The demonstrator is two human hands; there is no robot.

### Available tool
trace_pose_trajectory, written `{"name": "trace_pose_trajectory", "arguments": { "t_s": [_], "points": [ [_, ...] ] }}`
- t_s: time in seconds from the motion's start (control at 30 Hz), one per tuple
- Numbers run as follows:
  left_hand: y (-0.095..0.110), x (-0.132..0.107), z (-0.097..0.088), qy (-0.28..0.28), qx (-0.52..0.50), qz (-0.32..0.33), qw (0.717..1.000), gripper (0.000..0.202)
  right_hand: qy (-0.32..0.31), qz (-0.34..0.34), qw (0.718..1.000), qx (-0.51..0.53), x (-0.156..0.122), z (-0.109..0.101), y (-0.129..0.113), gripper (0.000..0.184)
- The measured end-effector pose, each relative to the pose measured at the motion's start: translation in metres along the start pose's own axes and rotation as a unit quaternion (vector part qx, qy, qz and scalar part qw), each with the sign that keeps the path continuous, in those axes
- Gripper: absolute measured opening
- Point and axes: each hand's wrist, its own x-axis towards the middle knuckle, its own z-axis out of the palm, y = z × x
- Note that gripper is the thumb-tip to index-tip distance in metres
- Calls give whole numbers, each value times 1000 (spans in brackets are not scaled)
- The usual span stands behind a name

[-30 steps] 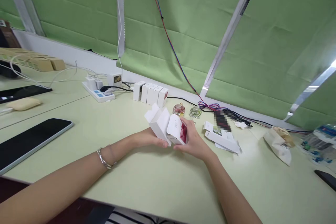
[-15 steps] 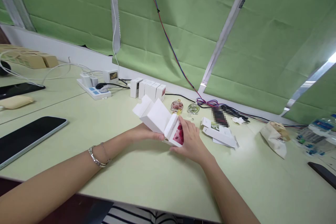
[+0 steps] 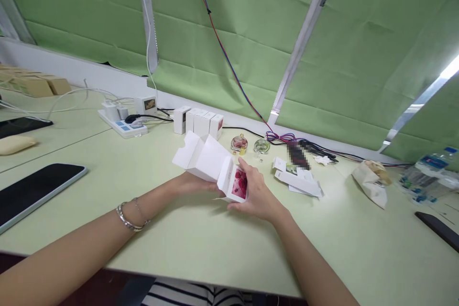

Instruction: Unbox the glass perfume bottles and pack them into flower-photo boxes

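Note:
In front of me, above the table, is a white cardboard box point(image 3: 223, 172) with a red flower picture on its face. My right hand point(image 3: 255, 190) grips the picture end, thumb below and fingers over the top. A folded white cardboard panel point(image 3: 210, 158) with a notched flap slants up to the left from that end; whether it is one piece with the box I cannot tell. My left hand point(image 3: 195, 183) holds this panel from below, most of its fingers hidden behind the card. Beyond the hands lie a pink round glass bottle point(image 3: 239, 143) and a green round glass bottle point(image 3: 261, 145).
Small white boxes point(image 3: 202, 123) stand in a row at the back. An opened, flattened carton point(image 3: 297, 178) lies right of my hands. A power strip point(image 3: 122, 127) and a phone point(image 3: 39, 191) are at left; cables, a cloth bag point(image 3: 369, 184) and plastic bottles point(image 3: 430, 172) at right.
The box and both hands have shifted slightly left in view, as has the whole scene. The box has turned a little, and my left thumb has drawn back behind the card's lower edge.

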Motion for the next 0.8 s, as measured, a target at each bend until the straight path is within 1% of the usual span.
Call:
{"name": "trace_pose_trajectory", "arguments": {
  "t_s": [0.07, 0.1, 0.17, 0.23, 0.33, 0.4, 0.47, 0.5, 0.53, 0.63, 0.7, 0.77, 0.8],
  "points": [
    [2, 0, 0, 4, 11, -9, 1000, 40, 7, 0, 1000, 9, 0, 2, -1, 112],
    [3, 0, 1, -6, 8, -7, 1000, 38, 15, 4, 1000, 13, 0, 3, -2, 111],
    [5, 1, 2, -35, -5, 10, 999, 36, 30, 14, 999, 18, 0, 5, -1, 109],
    [7, 3, 4, -51, -16, 39, 998, 39, 39, 17, 999, 19, 0, 5, 0, 108],
    [9, 6, 5, -36, -10, 70, 997, 45, 50, 1, 999, 15, 0, 5, 3, 105],
    [8, 6, 5, -47, -12, 74, 996, 37, 60, -14, 998, 12, 0, 5, 3, 105],
    [8, 5, 5, -71, -30, 67, 995, 25, 70, -24, 997, 11, 0, 7, 3, 106],
    [8, 5, 6, -79, -41, 59, 994, 24, 76, -28, 997, 10, 0, 7, 2, 107],
    [9, 5, 6, -79, -50, 49, 994, 26, 80, -31, 996, 10, 0, 8, 1, 107],
    [12, 5, 9, -71, -65, 20, 995, 40, 87, -46, 995, 14, 0, 10, -2, 109],
    [12, 5, 11, -89, -77, 8, 993, 45, 89, -54, 994, 35, 0, 11, -3, 109],
    [9, 6, 12, -105, -99, 13, 989, 52, 88, -50, 992, 72, 0, 13, -2, 108],
    [8, 5, 13, -101, -110, 23, 988, 58, 85, -44, 991, 95, 1, 13, -1, 108]
  ]
}}
